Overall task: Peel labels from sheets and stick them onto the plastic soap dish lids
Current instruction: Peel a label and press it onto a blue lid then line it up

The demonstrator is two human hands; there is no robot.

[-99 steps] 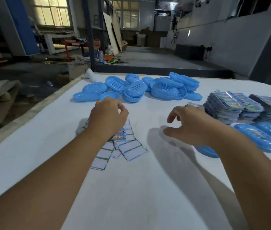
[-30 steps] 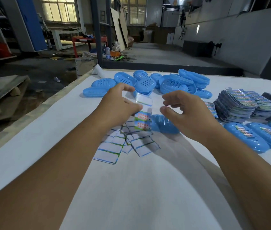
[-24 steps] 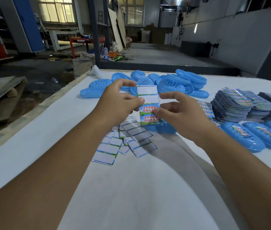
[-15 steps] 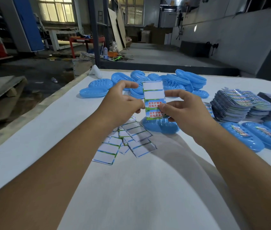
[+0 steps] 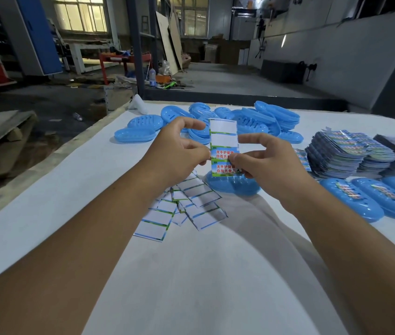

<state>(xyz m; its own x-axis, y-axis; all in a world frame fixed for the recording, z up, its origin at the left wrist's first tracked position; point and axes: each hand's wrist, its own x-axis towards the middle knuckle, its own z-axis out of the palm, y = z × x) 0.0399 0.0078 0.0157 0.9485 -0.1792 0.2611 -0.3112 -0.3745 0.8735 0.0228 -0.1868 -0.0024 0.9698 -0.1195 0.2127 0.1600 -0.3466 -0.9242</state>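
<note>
- Sheet [image 5: 223, 139] of labels is held upright above the table [image 5: 191, 286], between both hands; its upper two label spots are bare white, its lower two labels carry red and white print on blue and green.
- Left hand [image 5: 179, 151] pinches the sheet's left edge about midway down, thumb and fingers curled onto it.
- Right hand [image 5: 264, 160] pinches the sheet's right edge at the printed labels, fingers curled.
- Lid [image 5: 232, 187], blue, lies on the table just below the sheet.
- Used sheets [image 5: 182, 206], stripped white, lie scattered under the left wrist.
- Pile of blue dishes [image 5: 252, 122] sits at the far edge.
- Stacks of sheets [image 5: 351, 153] stand at right, with labelled lids [image 5: 361, 199] in front of them.
</note>
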